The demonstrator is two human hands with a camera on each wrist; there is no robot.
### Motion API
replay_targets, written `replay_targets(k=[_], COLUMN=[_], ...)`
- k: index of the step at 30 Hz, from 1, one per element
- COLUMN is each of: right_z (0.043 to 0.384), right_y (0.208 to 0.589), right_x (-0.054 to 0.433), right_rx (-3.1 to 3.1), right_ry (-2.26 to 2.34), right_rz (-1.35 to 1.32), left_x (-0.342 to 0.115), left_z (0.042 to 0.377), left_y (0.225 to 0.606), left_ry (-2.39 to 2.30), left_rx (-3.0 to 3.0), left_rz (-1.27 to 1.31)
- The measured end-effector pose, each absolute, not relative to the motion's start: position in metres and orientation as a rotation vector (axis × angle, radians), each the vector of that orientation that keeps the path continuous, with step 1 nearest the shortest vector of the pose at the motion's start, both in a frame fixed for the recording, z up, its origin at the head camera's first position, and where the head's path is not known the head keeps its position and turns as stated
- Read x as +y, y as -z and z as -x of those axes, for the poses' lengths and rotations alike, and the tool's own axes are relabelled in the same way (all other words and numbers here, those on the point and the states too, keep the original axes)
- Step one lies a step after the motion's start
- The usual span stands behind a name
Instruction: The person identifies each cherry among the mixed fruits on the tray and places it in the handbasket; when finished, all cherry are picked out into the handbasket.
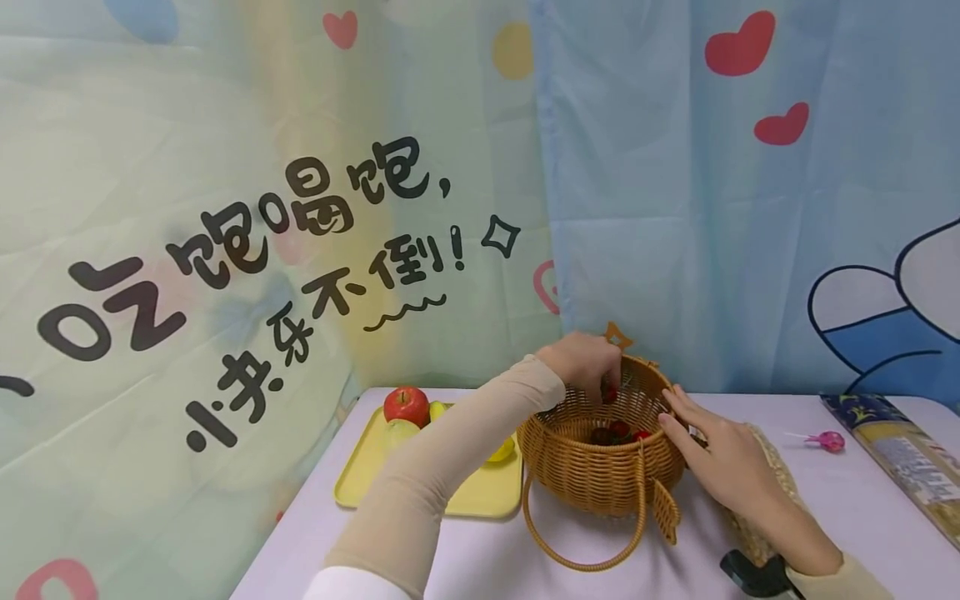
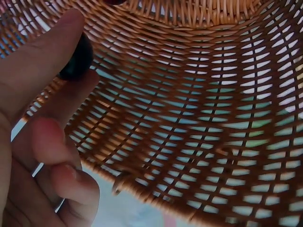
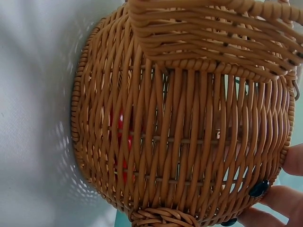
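My left hand (image 1: 581, 362) reaches over the left rim into a brown wicker basket (image 1: 592, 475). Between thumb and index finger it pinches a small, dark, cherry-like fruit (image 2: 80, 59), held near the woven inner wall. More cherry-like fruits (image 1: 618, 431), dark red, lie on the basket's bottom, and red shows through the weave in the right wrist view. With fairly straight fingers, my right hand (image 1: 723, 458) touches the right side of the basket's rim. Its fingertips (image 3: 279, 196) rest there beside a glossy black oval. A round wicker handle (image 1: 585, 567) hangs down in front.
Left of the basket is a yellow tray (image 1: 352, 492) with a red apple (image 1: 407, 407) and yellow and pale green fruit, partly behind my left arm. A pink lollipop (image 1: 831, 442) and a long printed packet (image 1: 900, 454) lie to the right. A beige grainy bag (image 1: 776, 467) lies under my right forearm.
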State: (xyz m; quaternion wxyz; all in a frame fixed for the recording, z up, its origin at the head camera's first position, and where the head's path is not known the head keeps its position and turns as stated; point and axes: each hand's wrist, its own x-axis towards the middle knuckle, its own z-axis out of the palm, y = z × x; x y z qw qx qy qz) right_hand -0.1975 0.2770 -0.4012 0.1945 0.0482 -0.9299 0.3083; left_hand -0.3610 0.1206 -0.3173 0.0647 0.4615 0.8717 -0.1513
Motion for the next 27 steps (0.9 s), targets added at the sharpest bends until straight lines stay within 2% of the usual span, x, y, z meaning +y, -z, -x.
replay_targets(k=[27], right_z=[0.197], right_y=[0.400], right_x=[0.275], right_rx=[-2.618], right_ry=[-0.872], right_rz=[-0.122], left_x=[0.116], left_z=[0.370], left_y=[0.350], left_ry=[0.417], left_rx=[2.614], left_rz=[-1.397])
